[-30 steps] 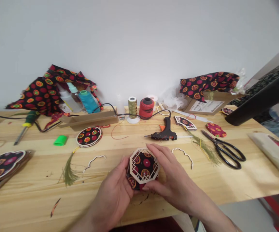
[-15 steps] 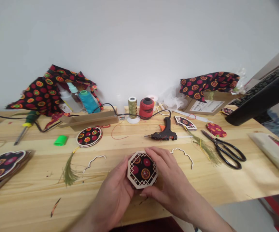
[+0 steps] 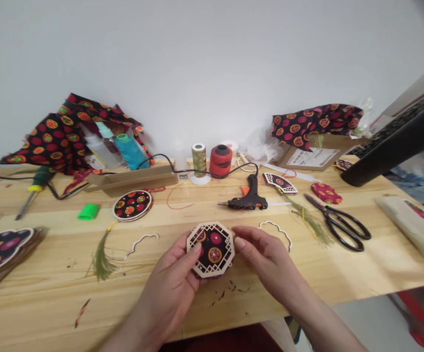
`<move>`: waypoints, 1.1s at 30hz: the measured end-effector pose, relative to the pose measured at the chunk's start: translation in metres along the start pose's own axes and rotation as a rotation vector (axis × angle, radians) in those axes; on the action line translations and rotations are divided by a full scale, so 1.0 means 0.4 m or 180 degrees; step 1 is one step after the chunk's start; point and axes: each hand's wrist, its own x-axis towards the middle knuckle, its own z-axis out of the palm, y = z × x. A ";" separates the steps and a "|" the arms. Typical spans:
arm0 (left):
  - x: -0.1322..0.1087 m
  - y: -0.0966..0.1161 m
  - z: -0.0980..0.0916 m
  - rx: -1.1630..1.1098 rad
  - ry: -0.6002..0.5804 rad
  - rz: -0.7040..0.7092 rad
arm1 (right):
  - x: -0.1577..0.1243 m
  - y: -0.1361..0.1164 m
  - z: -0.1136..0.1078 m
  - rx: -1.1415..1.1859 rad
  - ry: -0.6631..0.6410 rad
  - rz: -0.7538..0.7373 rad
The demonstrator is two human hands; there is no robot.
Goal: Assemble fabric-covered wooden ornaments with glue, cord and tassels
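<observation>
An octagonal wooden lattice frame [image 3: 211, 249] backed with black fabric printed in red and orange circles sits low in the middle of the view, just above the wooden table [image 3: 50, 293]. My left hand [image 3: 173, 283] grips its left and lower edge, thumb on the face. My right hand [image 3: 266, 259] is beside its right edge, fingers curled loosely and slightly apart, fingertips close to the frame but seemingly off it.
A black hot-glue gun [image 3: 246, 199] lies behind the frame, scissors [image 3: 338, 222] to the right. White scalloped wooden pieces [image 3: 141, 242] flank the hands, with green tassels, a round fabric disc [image 3: 132, 205], thread spools [image 3: 220, 161], cardboard boxes and patterned fabric at the back.
The frame has shifted left and turned in my left hand. My right hand has come off it and now sits beside its right edge.
</observation>
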 end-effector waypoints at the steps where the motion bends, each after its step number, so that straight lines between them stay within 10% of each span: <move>1: 0.000 0.000 0.000 0.0006 -0.0018 -0.0001 | 0.003 -0.003 0.003 0.0189 -0.0123 0.0128; 33: 0.000 0.017 -0.028 0.0785 0.0134 0.0065 | 0.005 -0.009 0.015 0.0880 -0.0176 0.0624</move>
